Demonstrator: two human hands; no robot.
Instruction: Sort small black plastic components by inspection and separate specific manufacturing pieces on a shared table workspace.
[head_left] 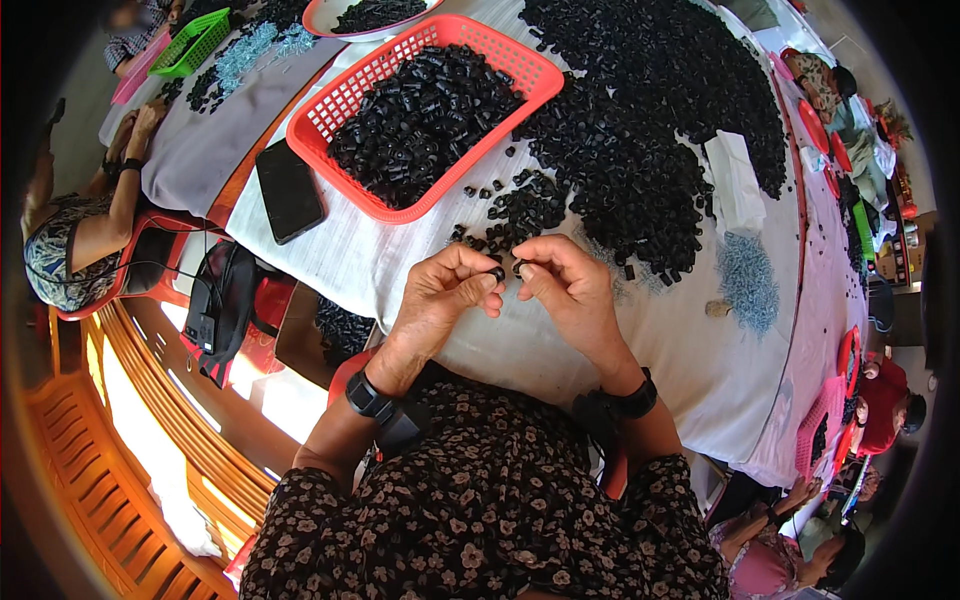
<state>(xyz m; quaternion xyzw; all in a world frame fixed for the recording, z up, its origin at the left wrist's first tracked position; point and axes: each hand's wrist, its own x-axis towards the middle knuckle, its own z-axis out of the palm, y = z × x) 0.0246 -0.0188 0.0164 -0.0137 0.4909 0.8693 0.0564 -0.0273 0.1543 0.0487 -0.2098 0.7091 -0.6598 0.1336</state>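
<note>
Both of my hands are raised over the near edge of the white-covered table, fingertips almost meeting. My left hand [447, 287] pinches a small black plastic part [497, 273] between thumb and forefinger. Another small black part [519, 268] sits in the pinch of my right hand [570, 290]; its exact shape is mostly covered by the fingers. Just beyond my fingertips lies a small heap of loose black parts [528, 205]. Farther off, a red basket [548, 84] holds many similar parts with black cylinders among them.
A large spread of black parts [650, 90] covers the far table. A black phone [288, 192] lies left of the basket. On the right are a pile of thin bluish-silver pins [747, 285] and a white paper strip [735, 180]. Other people sit at tables on both sides.
</note>
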